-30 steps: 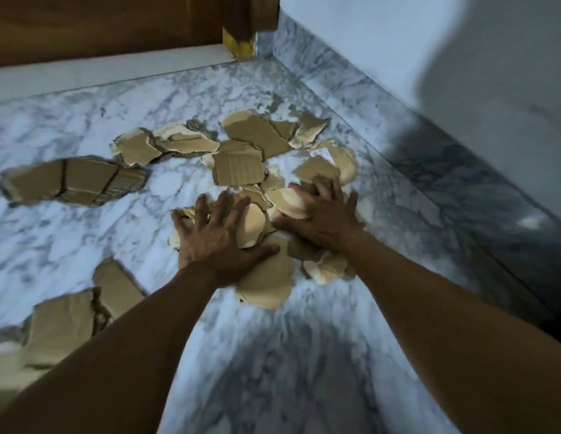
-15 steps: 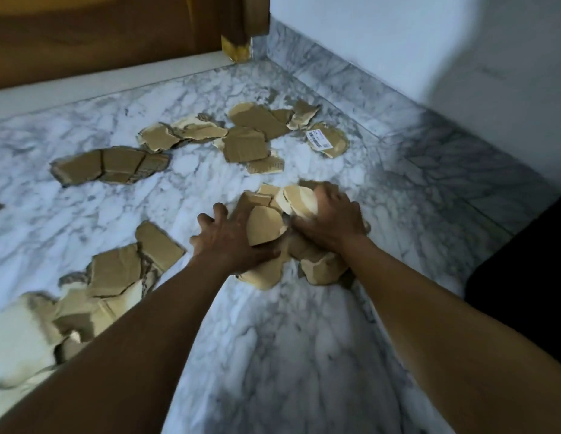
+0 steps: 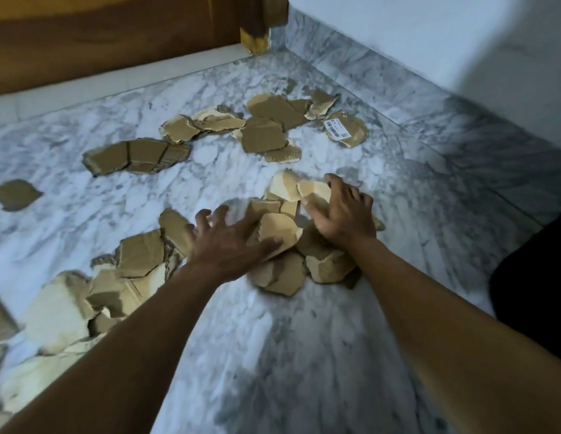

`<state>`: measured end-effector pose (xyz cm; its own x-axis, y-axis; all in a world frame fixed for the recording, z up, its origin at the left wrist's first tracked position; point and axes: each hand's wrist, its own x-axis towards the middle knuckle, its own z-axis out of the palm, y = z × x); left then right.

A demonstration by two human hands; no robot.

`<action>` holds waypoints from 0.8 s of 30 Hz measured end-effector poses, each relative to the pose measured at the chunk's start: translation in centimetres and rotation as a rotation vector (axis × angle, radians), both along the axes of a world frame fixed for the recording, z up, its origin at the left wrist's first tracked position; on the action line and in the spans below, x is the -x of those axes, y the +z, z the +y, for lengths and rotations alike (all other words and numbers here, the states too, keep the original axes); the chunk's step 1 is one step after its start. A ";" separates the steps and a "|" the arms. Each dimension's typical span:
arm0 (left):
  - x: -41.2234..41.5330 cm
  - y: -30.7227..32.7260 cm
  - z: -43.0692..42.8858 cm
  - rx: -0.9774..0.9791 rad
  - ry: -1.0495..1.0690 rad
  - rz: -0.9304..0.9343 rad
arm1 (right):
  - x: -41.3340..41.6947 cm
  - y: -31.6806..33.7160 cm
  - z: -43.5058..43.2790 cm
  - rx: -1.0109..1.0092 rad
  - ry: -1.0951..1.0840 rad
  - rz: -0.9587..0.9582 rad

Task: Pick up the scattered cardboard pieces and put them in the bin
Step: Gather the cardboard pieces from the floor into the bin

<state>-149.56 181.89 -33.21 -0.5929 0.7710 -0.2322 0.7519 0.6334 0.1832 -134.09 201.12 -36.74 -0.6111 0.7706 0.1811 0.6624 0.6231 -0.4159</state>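
Torn brown cardboard pieces lie scattered on a marble floor. A gathered pile sits in the middle. My right hand rests on the pile's right side, its fingers curled over the top pieces. My left hand is blurred, with fingers spread wide at the pile's left edge and its thumb against one piece. Further pieces lie beyond: a far cluster, a piece with a white label, a long creased strip and a lone scrap. A larger heap lies under my left forearm.
A wooden furniture base with a leg runs along the back. A marble skirting and white wall close off the right side. A dark object shows at the right edge; I cannot tell what it is.
Both hands pulled the pile together and nearer to me. My left hand has since spread open and shifted left off the pile, while my right hand stays on it.
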 end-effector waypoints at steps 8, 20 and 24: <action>4.7 -0.3 -6.8 0.041 0.495 -0.294 | 7.2 -0.4 -6.3 0.044 0.182 -0.165; 5.2 -0.3 -9.9 0.058 0.492 -0.047 | 12.0 0.1 -11.2 -0.045 0.053 -0.130; 5.9 0.9 -8.8 -0.046 0.424 -0.191 | 11.7 0.6 -11.4 -0.019 0.052 -0.118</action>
